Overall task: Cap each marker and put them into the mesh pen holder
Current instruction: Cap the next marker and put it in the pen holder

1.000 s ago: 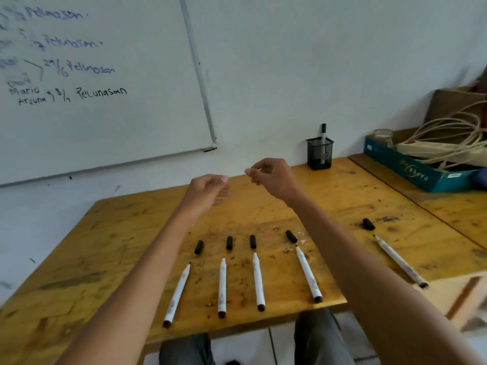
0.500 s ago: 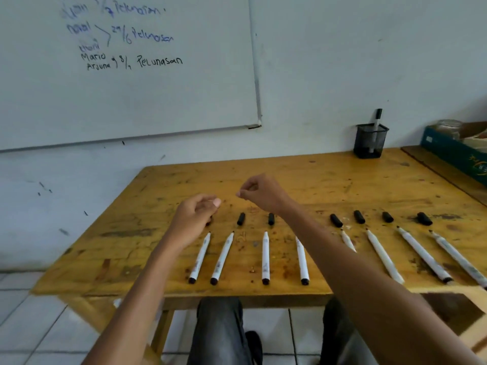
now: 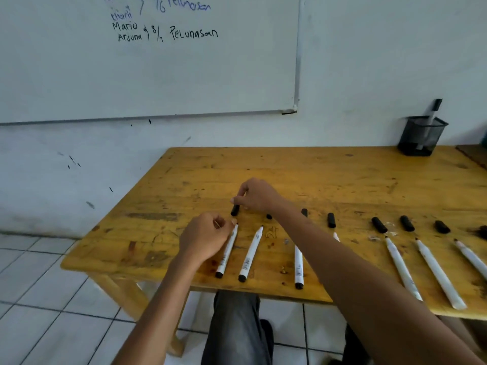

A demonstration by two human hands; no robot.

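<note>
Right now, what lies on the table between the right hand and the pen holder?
Head view: nothing. Only bare wood runs from the right hand to the pen holder; the caps lie nearer the person.

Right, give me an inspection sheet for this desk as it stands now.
Surface: wooden table, scuffed and stained.
Job's things: uncapped markers lie in a row, loose caps beyond their tips; mesh pen holder at the far right holds one capped marker.
Clutter: small crumbs only.
Grip: left hand on the leftmost marker; right hand pinches its cap.
Cables: nothing seen.
Surroundings: whiteboard with writing, tiled floor.
</note>
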